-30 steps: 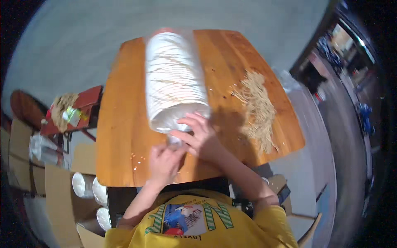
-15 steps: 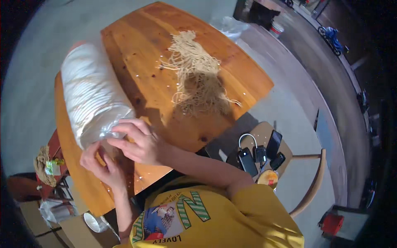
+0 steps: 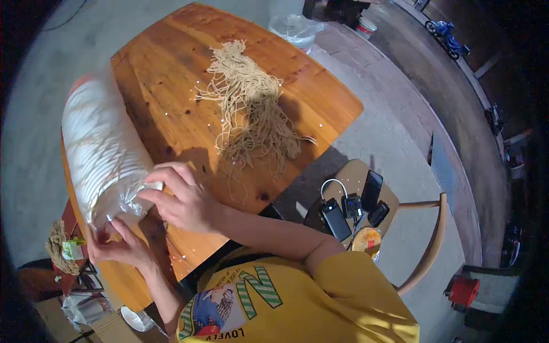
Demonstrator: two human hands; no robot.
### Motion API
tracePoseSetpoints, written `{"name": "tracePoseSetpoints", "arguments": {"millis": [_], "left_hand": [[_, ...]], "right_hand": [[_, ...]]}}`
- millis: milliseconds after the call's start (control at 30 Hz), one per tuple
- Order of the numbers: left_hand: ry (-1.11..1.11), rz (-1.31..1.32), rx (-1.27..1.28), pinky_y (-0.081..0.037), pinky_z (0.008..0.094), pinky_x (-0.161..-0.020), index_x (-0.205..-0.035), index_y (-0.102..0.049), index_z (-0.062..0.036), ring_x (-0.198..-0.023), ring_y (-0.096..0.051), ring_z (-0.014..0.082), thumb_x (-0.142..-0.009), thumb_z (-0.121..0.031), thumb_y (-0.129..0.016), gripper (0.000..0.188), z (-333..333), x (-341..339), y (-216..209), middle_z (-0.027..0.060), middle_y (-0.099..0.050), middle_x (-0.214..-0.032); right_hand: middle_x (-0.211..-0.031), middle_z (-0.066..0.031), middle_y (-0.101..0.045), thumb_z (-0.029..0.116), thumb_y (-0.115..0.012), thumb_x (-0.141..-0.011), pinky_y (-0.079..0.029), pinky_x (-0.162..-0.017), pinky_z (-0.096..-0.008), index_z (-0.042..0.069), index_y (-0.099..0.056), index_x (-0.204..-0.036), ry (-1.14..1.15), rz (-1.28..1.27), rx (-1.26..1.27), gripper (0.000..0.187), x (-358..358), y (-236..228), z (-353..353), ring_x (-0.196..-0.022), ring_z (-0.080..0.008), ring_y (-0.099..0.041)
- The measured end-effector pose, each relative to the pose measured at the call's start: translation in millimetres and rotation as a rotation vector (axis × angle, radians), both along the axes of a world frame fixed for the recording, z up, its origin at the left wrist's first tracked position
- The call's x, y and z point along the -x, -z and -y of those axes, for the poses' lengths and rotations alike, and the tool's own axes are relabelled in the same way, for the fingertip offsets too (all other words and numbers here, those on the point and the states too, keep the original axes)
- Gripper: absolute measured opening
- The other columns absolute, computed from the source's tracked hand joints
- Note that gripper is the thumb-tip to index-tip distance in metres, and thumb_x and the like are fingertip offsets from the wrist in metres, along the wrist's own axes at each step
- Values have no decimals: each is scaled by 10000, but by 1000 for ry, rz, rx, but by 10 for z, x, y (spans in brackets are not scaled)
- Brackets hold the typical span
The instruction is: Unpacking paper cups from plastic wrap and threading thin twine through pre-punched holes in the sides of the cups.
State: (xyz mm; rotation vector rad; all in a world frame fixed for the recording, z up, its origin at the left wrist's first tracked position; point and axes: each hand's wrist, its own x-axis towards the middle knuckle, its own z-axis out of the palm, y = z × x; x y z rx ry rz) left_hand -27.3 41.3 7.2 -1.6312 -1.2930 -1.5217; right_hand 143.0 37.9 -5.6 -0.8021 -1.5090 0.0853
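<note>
A long stack of white, ridged, round pieces, perhaps disposable bowls or lids, [image 3: 104,134] lies on its side in a clear plastic sleeve along the table's left edge. The sleeve's loose, crumpled end [image 3: 121,201] faces me. My left hand [image 3: 127,247] grips the lower edge of that end, thumb on the film and the other fingers partly hidden beneath. My right hand [image 3: 186,200] pinches the film on the right side between thumb and fingers. A tangled bundle of beige strings [image 3: 251,97] lies on the table, away from both hands.
The wooden table [image 3: 171,63] has small white bits scattered on it. At right, a chair [image 3: 394,214] carries a phone [image 3: 372,190], a power bank [image 3: 335,220], cables and a round orange-topped container [image 3: 366,240]. A red stool [image 3: 76,251] with beige string stands at left.
The view has shifted, so the table and its things sit further left. My left hand has moved along the sleeve's open end, its thumb now on the film. My right hand keeps its pinch.
</note>
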Motion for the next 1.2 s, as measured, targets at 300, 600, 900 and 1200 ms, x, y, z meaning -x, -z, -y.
{"name": "tracePoseSetpoints", "arguments": {"millis": [300, 600, 900, 1200], "left_hand": [[72, 52, 350, -223, 400, -1094, -1436, -245, -68, -1308, -292, 292, -816, -150, -623, 730, -200, 369, -190, 166, -282, -1434], [431, 367, 584, -162, 377, -1113, -1450, -215, -58, -1359, -220, 248, -822, -73, -466, 676, -189, 380, -173, 120, -215, -1494], [395, 363, 737, -236, 378, -1079, -1445, -250, -78, -1301, -312, 257, -888, -74, -424, 584, -273, 802, 50, 143, -294, -1445], [404, 401, 730, -232, 366, -1079, -1436, -257, -47, -1297, -316, 263, -873, -85, -453, 598, -381, 1033, 200, 156, -309, -1433]], "right_hand": [[-1069, -65, -509, 34, -671, -640, -405, -893, -377, 81, -624, -988, -32, 10, 38, 355, -22, 51, -55, -1042, -274, -452], [-1009, -77, -508, 28, -664, -631, -431, -871, -350, 58, -606, -956, 1, -5, 13, 331, 13, 120, -117, -1016, -276, -461], [-1003, -83, -469, 30, -675, -619, -476, -785, -355, 34, -574, -926, -23, -38, -30, 323, 26, 139, -110, -1037, -293, -445], [-992, -71, -467, 100, -688, -612, -463, -786, -364, 44, -577, -887, -1, -36, -41, 302, 34, 160, -108, -1017, -275, -447]]}}
